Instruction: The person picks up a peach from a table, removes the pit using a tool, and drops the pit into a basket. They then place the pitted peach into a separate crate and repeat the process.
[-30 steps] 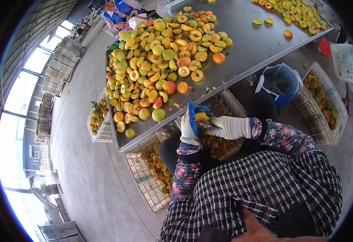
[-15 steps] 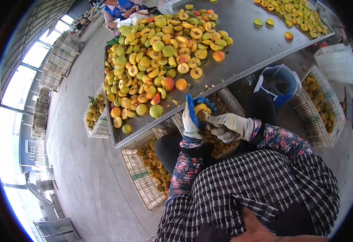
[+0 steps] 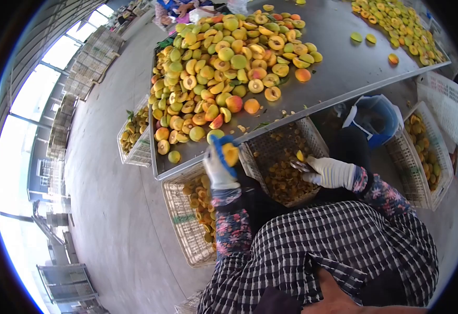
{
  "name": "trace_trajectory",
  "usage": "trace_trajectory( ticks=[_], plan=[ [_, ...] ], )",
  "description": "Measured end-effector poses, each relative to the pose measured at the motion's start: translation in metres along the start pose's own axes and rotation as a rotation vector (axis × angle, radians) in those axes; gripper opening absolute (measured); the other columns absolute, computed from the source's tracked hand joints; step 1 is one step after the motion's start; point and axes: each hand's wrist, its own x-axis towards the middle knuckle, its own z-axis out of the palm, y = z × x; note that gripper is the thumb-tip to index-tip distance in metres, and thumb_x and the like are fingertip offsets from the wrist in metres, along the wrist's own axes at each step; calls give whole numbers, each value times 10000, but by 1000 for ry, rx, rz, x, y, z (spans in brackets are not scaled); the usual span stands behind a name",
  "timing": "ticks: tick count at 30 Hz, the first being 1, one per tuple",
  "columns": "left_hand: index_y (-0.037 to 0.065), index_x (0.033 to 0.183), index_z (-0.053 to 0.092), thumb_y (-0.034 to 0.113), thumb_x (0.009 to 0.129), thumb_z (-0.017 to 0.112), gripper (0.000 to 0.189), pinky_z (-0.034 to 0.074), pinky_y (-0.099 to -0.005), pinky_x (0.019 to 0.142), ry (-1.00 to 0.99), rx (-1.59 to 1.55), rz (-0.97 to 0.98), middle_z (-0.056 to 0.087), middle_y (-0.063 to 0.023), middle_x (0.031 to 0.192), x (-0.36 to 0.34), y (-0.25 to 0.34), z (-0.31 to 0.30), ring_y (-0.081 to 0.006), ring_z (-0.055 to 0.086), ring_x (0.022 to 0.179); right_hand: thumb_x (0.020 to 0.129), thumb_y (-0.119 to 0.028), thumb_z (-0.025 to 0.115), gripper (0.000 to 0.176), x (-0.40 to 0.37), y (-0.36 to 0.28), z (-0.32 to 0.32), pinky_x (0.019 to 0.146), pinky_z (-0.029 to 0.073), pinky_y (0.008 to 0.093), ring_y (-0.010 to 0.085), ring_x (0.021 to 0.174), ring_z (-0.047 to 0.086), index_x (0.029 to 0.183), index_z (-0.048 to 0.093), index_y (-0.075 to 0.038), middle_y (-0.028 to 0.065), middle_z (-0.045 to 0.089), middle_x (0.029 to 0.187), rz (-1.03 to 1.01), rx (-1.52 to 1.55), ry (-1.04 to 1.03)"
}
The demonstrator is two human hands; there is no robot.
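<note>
My left hand (image 3: 221, 166), in a white glove with blue palm and fingers, is curled around a yellow peach half (image 3: 230, 155). It is near the table's front edge, above the gap between two crates. My right hand (image 3: 329, 171), in a pale striped glove with grey fingertips, is closed around a small tool (image 3: 302, 166), mostly hidden by the fingers. A yellow scrap (image 3: 300, 155) shows at the tool's end. Below that hand stands a crate (image 3: 249, 163) with brown peach stones (image 3: 286, 180). A heap of halved peaches (image 3: 223, 63) covers the table's left part.
The metal table (image 3: 333, 73) has a raised front edge. Peach halves fill the crate (image 3: 179, 222) at lower left. A blue bucket (image 3: 391, 125) and another fruit crate (image 3: 417, 191) stand at right. A person (image 3: 179, 11) sits at the far side; a bare hand (image 3: 333, 299) shows at the bottom.
My hands were together at the peach and are now apart. The left has moved left with a peach half; the right has moved right over the stone crate. The view has shifted slightly.
</note>
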Motion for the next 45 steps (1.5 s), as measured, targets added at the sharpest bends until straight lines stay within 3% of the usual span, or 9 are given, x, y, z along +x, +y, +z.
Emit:
trace_trajectory(
  ticks=[2,5,13,19,24,27,30,42,45],
  plan=[
    [-38,1037,664,332,993,526,398,547,-318,741,187,427,141,689,-132,904,9,28,-46,-219,672,852,933,-309,556,453,-10,-24,-10,738,499,466,414,830,642,1268,419,-35,232,648,836,136,-268,-44],
    [21,1128,656,374,922,593,413,504,-389,864,360,1418,222,674,-172,1087,33,35,-119,-330,647,996,933,-284,552,518,-11,-25,-4,722,505,451,403,799,643,1364,367,-64,216,647,812,111,-299,5],
    [43,1365,472,442,831,684,699,467,-438,965,-91,1483,215,569,-256,1254,101,5,-54,-389,571,1150,920,-247,539,587,2,-40,-6,696,503,466,397,748,639,1421,302,-52,210,644,779,55,-423,-24],
    [9,1449,321,373,698,823,974,436,-394,1017,-229,1658,-183,550,-263,1298,139,-12,-31,-369,545,1208,917,-266,546,547,1,-40,-2,707,510,464,412,776,641,1378,371,-29,229,653,822,50,-380,46],
    [33,1377,447,358,798,758,733,562,-373,794,46,790,-159,623,-127,1180,140,-17,-53,-277,662,943,916,-298,585,457,-7,-42,-11,725,499,463,425,817,632,1254,463,-16,238,649,854,11,-299,134],
    [78,1356,486,393,918,599,551,576,-408,755,-229,-250,-227,630,-131,1145,94,-6,-41,-287,663,905,914,-295,601,405,1,-45,-14,725,490,467,430,829,628,1177,486,-10,241,639,841,35,-240,110],
    [108,1340,505,431,972,469,491,582,-438,747,-361,-497,-354,628,-139,1157,38,7,-5,-306,662,906,917,-278,605,366,17,-53,-13,708,487,470,437,816,623,1126,482,-3,245,626,824,-84,-160,226],
    [-52,1282,471,289,1047,325,440,484,-419,978,-455,-474,-251,588,-171,1190,-20,-38,60,-296,596,1103,908,-229,612,306,49,-58,-4,675,515,464,414,788,641,1054,470,-2,211,649,844,-292,-306,526],
    [-14,1336,469,314,974,484,489,479,-387,993,-532,210,299,597,-149,1201,-23,-43,57,-263,596,1109,912,-226,609,325,62,-36,1,671,506,464,414,780,639,1097,470,3,207,649,841,-318,-111,534]
  ],
)
